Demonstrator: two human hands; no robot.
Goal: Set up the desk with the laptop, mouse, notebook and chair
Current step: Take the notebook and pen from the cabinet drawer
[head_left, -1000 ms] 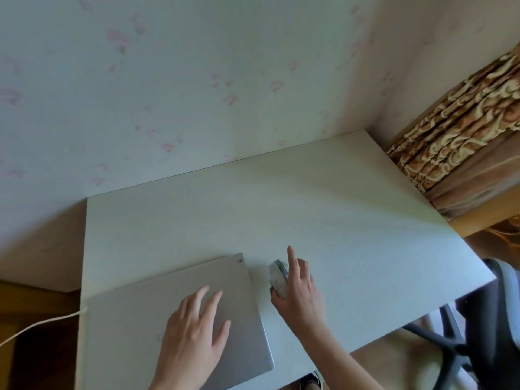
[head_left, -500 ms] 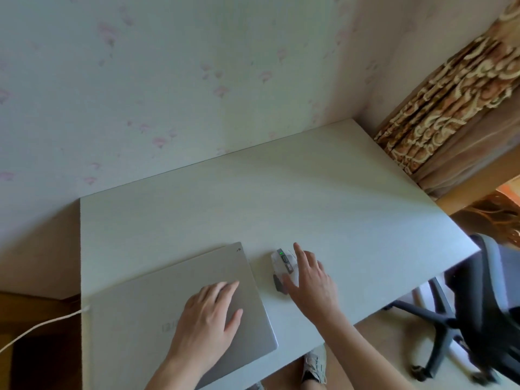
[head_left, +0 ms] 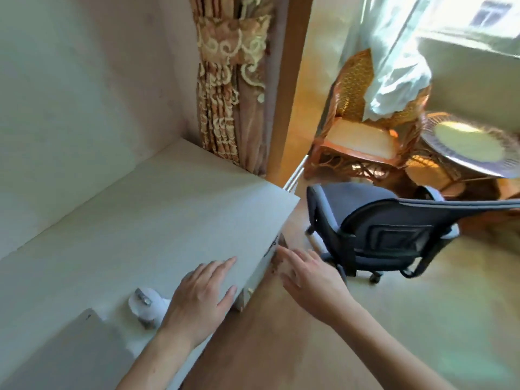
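The white desk [head_left: 157,209] runs along the wall at the left. A closed grey laptop [head_left: 70,353] lies on its near left part. A white mouse [head_left: 146,305] sits on the desk just right of the laptop's corner. My left hand [head_left: 199,299] rests flat on the desk's front edge beside the mouse, fingers apart, holding nothing. My right hand [head_left: 309,280] hovers off the desk's edge over the floor, fingers spread, stretched toward the dark office chair [head_left: 388,232]. The chair stands on the floor to the right of the desk, apart from both hands. No notebook is in view.
A patterned curtain [head_left: 230,88] hangs at the desk's far end by a wooden door frame. Beyond it stand a wicker chair [head_left: 363,136] with a white cloth over it and a round wicker table [head_left: 472,147]. Bare floor lies between me and the office chair.
The view has swung right toward the chair. My left hand left the laptop and now lies on the desk edge. My right hand let go of the mouse and moved off the desk.
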